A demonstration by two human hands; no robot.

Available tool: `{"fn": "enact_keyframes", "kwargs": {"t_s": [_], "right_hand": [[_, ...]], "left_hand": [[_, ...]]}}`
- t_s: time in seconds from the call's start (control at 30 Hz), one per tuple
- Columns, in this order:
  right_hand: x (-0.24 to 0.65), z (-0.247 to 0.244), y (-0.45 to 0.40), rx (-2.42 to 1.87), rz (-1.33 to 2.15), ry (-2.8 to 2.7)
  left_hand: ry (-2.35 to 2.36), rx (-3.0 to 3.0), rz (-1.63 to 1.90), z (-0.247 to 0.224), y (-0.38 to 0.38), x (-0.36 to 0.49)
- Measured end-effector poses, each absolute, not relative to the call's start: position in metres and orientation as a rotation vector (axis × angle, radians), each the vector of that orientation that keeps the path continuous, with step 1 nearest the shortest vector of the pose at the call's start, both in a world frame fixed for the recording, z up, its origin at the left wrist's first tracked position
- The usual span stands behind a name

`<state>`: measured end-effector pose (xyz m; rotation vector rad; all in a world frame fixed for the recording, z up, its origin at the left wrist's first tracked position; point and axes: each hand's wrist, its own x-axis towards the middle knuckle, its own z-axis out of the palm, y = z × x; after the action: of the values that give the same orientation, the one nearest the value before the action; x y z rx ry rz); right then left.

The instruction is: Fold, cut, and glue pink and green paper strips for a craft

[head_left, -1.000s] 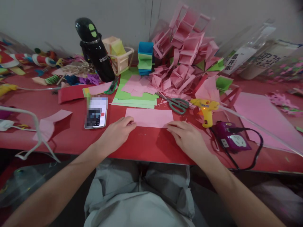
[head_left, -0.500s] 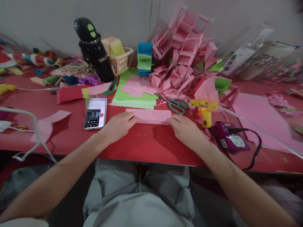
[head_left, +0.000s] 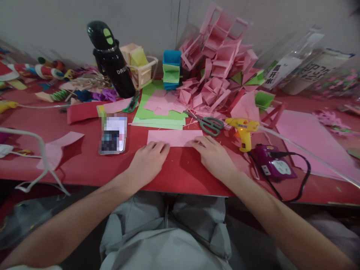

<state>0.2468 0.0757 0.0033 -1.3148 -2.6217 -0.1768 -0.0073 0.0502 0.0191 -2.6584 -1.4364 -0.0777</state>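
Flat near the table's (head_left: 84, 165) front edge, a pink paper strip (head_left: 174, 137) is pressed by the left hand (head_left: 149, 162) and right hand (head_left: 212, 155), fingers spread open, nothing gripped; scissors (head_left: 209, 124) lie just behind.

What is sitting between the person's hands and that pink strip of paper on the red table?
Nothing visible. Both the left hand and the right hand already rest with fingertips on the near edge of the pink paper strip. The scissors lie beyond it, apart.

Bare forearms without sleeves, left hand (head_left: 148, 162), right hand (head_left: 213, 155), no rings, light grey trousers.
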Motion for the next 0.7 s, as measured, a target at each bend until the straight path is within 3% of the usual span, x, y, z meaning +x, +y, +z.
{"fn": "enact_keyframes", "kwargs": {"t_s": [0.17,0.43,0.7], "right_hand": [[0.22,0.003,0.054,-1.361,-0.069,-2.599],[0.207,0.006,0.042,-1.413,0.13,-2.64],[0.229,0.003,0.039,-1.453,0.064,-2.578]], "left_hand": [[-1.542,-2.627,-0.277,0.013,0.032,0.008],[-1.659,-2.66,-0.295,0.002,0.028,0.01],[-1.692,-2.67,-0.28,0.006,0.029,0.005]]}}
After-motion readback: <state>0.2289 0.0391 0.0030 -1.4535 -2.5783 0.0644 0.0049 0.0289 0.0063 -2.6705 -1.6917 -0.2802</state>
